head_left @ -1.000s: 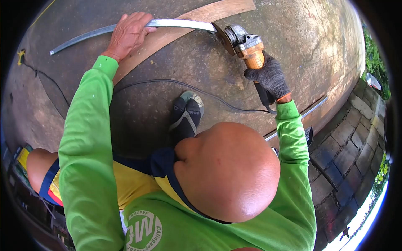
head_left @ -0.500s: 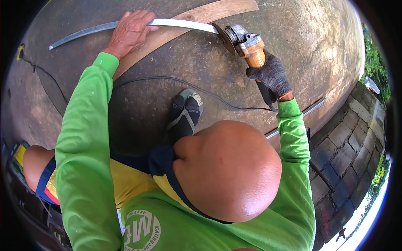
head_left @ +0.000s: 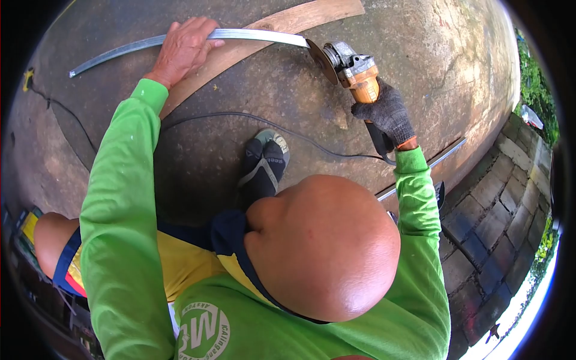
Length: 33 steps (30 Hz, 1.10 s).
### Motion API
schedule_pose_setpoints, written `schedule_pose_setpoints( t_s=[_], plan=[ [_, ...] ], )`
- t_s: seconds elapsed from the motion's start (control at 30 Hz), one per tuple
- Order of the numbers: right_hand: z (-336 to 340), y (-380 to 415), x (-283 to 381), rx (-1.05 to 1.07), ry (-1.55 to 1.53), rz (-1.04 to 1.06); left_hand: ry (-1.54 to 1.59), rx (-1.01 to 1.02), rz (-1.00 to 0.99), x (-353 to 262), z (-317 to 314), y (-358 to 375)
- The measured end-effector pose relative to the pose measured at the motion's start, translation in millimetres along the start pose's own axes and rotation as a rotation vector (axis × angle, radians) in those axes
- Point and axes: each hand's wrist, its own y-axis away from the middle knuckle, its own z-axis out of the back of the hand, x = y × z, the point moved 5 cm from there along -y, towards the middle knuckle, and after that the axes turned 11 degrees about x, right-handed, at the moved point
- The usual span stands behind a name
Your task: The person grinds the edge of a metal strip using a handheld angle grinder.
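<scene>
Right-hand grip, head view: We saw the gloved right hand closed snugly around the orange body of an angle grinder, orange trim showing at the glove's cuff.
Left-hand grip, head view: Bare, the left hand held a pale metal bar narrowly, its fingers over the far side and its thumb along the near side.
Metal bar: It stretched from the far left across the scene to the grinder, passing above part of a wooden plank; we could not tell whether the two touched.
Cutting disc: Edge-on to the bar, the disc stood at its right end, though we could not make out whether they were in contact.
Power cord: We traced a dark cord from the grinder's rear, looping left over the stained floor.
Footing: Between the green sleeves, a foot in a dark sock and strapped sandal stood beyond a large bent knee.
Right side: A second metal bar lay on the floor near the right forearm, partly hidden by it, and we saw block paving farther right, with greenery at the edge.
</scene>
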Motion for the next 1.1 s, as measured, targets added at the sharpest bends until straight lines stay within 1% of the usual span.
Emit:
schedule_pose_setpoints(
  t_s=[0.07,0.17,0.2,0.27,0.37,0.47,0.57,0.7,0.77,0.87,0.97,1.1],
  plan=[
    [2,5,-4,-0.001,-0.043,-0.011,0.058,-0.034,-0.02,3,6,-5],
    [4,16,-11,-0.04,-0.151,0.007,0.004,0.033,-0.049,12,12,-14],
    [5,18,-17,-0.053,-0.167,0.011,0.008,0.07,-0.028,11,17,-16],
    [7,22,-27,-0.072,-0.198,0.011,0.026,0.149,0.019,7,23,-17],
    [5,30,-38,-0.091,-0.323,0.008,0.019,0.424,0.152,-14,39,-23],
    [3,33,-53,-0.105,-0.387,-0.023,0.187,0.313,0.113,-12,35,-21],
    [0,37,-57,-0.104,-0.439,-0.041,0.19,0.094,-0.158,11,13,-19],
    [-4,41,-57,-0.136,-0.553,0.02,0.001,0.238,-0.142,-1,32,-24],
    [-9,46,-57,-0.152,-0.64,-0.003,-0.048,0.321,-0.123,-7,36,-27],
    [-16,50,-52,-0.176,-0.758,0.014,0.113,0.046,-0.144,-27,49,-28],
    [-23,49,-46,-0.216,-0.811,0.024,0.09,-0.114,-0.072,-39,54,-32],
    [-35,45,-41,-0.321,-0.947,0.042,0.047,-0.233,-0.047,-60,67,-36]
  ],
)
